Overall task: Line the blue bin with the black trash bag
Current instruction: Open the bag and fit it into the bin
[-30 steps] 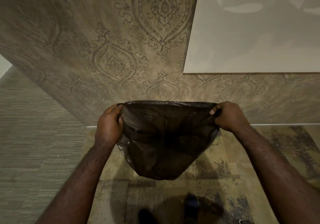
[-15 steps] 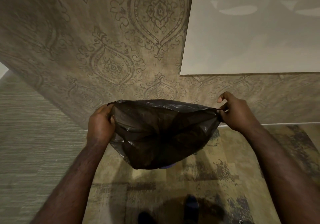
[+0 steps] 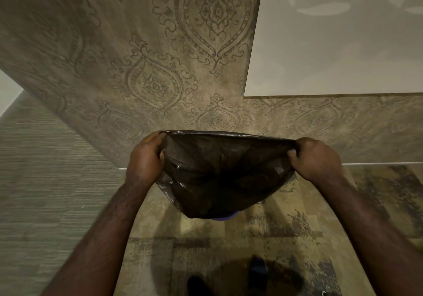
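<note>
A black trash bag (image 3: 224, 176) hangs stretched wide between both hands, its mouth open toward me. My left hand (image 3: 145, 156) grips the bag's left rim. My right hand (image 3: 317, 158) grips the right rim with fingers curled over it. Under the bag's bottom a thin sliver of the blue bin (image 3: 225, 217) shows; the bag hides the rest of it.
A wall with patterned wallpaper (image 3: 160, 78) rises just behind the bag, with a pale panel (image 3: 343, 39) at upper right. Mottled carpet (image 3: 286, 234) covers the floor. My shoes (image 3: 257, 270) stand near the bottom edge.
My right hand has closed its fingers fully on the bag's rim. Both hands pulled the mouth wider and flatter, and a strip of blue bin now shows below the bag.
</note>
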### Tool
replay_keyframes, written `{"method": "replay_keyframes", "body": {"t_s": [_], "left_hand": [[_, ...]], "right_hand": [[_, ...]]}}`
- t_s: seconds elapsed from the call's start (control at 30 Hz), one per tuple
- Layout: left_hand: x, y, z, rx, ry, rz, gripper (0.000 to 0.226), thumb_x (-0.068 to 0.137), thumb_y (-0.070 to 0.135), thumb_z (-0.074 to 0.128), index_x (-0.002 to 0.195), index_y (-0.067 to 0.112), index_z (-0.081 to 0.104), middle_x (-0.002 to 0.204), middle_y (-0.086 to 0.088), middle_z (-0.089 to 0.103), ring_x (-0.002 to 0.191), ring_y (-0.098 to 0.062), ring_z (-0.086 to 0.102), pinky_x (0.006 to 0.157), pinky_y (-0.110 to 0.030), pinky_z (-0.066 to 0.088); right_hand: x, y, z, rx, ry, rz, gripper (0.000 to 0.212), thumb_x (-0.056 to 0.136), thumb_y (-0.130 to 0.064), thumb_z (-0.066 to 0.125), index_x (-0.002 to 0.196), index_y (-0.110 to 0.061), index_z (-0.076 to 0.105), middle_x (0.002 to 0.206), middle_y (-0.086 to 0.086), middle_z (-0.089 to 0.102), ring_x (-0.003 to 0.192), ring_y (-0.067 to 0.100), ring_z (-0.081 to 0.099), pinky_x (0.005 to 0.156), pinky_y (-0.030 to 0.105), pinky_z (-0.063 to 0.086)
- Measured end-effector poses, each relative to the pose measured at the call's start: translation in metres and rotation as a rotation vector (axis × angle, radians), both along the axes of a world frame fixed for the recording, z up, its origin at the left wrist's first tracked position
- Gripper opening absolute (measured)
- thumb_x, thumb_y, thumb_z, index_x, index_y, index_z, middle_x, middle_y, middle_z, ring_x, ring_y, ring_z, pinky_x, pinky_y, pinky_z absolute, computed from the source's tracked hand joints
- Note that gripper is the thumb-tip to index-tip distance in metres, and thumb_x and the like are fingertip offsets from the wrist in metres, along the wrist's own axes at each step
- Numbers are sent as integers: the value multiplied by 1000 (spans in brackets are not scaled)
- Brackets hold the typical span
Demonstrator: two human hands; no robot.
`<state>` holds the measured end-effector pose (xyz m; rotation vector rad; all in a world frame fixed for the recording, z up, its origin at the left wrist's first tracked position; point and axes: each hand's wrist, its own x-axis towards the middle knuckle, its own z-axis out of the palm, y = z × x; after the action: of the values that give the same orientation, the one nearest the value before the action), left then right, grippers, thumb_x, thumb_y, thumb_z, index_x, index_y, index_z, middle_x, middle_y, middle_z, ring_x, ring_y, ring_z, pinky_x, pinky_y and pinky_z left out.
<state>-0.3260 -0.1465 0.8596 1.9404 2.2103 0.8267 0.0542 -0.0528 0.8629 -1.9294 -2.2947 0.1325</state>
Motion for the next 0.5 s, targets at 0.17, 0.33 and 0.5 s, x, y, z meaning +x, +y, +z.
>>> {"method": "replay_keyframes", "body": {"t_s": [0.17, 0.33, 0.5], "left_hand": [[13, -7, 4, 23, -50, 45, 57, 81, -2, 62, 136, 8, 51, 134, -9, 58, 122, -23, 54, 101, -22, 33], [7, -14, 3, -19, -33, 24, 60, 83, 0, 61, 140, 13, 46, 140, -5, 53, 121, -21, 55, 96, -23, 37], [5, -8, 3, -195, -32, -62, 63, 88, 15, 59, 146, 24, 35, 149, 4, 42, 127, -20, 51, 96, -32, 41]], "right_hand": [[-18, -3, -9, -72, 14, -44, 13, 81, -11, 62, 93, -8, 63, 93, 12, 63, 82, 34, 65, 72, 41, 55], [-21, -1, -19, -261, -99, 67, 23, 90, -17, 51, 110, -13, 61, 106, 10, 67, 93, 29, 66, 80, 40, 54], [-42, 8, -9, -349, -39, 176, 35, 89, -20, 59, 124, -16, 57, 122, 9, 63, 104, 27, 64, 88, 40, 53]]}}
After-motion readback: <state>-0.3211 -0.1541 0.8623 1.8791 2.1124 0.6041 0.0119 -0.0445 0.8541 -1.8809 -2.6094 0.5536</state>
